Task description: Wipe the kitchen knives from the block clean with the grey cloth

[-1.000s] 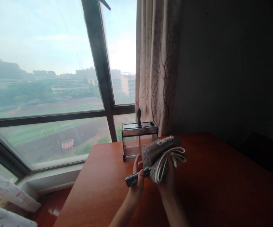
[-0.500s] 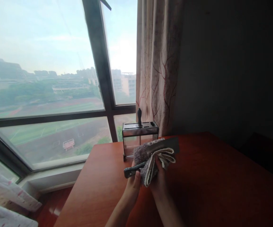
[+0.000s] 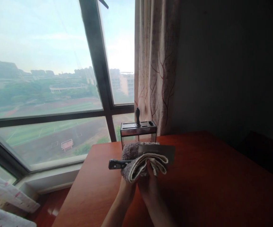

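Observation:
A cleaver (image 3: 169, 152) with a black riveted handle (image 3: 115, 164) is held level above the table, its handle pointing left and its broad blade right. A grey fluffy towel (image 3: 130, 151) with a pale underside is folded around the blade, whose far end sticks out. My right hand (image 3: 150, 181) is closed on the towel from below, thumb pressed into the front fold. My left hand (image 3: 127, 186) grips the towel's left underside near the handle, its fingers mostly hidden by the cloth. Just behind stands a clear-sided knife holder (image 3: 138, 128), partly covered by the towel.
One black-handled tool (image 3: 137, 116) stands upright in the holder's slotted top. The reddish-brown wooden table (image 3: 209, 176) reaches toward a dark wall. A large window (image 3: 44, 94) is at the left, with a patterned curtain (image 3: 157, 63) behind the holder.
The cleaver and towel have moved left and turned closer to level. My left thumb, earlier beside the handle, is now hidden under the towel. The knife holder remains standing.

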### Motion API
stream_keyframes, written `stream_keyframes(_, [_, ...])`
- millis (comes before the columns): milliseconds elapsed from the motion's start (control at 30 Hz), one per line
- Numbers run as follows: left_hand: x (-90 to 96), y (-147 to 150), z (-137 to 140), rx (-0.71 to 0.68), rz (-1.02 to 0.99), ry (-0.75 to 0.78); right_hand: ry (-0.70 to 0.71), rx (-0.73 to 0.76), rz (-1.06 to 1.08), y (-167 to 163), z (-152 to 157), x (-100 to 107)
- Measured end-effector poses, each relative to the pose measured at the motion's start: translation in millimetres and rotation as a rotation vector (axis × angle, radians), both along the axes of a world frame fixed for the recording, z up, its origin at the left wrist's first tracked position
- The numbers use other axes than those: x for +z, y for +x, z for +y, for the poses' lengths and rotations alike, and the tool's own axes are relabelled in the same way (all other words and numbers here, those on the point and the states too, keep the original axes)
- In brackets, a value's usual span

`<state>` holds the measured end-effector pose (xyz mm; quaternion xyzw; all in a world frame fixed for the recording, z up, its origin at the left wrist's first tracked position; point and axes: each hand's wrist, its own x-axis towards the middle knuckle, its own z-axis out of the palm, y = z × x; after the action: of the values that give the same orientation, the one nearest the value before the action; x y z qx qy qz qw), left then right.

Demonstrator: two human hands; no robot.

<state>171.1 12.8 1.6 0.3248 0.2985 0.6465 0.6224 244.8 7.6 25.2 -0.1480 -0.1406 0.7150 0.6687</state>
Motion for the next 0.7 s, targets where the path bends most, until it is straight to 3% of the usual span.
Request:
stream_keyframes(200, [18.5, -9.4, -0.8, -0.086, -0.217, 0.135, 0.106, -0.004, 0.008, 10.1, -5.0, -2.5])
stream_keyframes(333, [22.6, -14.2, 1.1, -0.092, -0.365, 0.118, 0.134, -0.035, -0.04, 19.3, -6.0, -11.9])
stream_keyframes(467, [22.2, -22.6, 3.9, -0.09, -0.483, 0.081, 0.109, -0.053, -0.182, 23.0, -11.4, -17.7])
stream_keyframes(700, [17.7, -45.0, 10.1, -0.095, -0.585, 0.027, 0.056, -0.061, -0.484, 16.9, -33.4, -9.5])
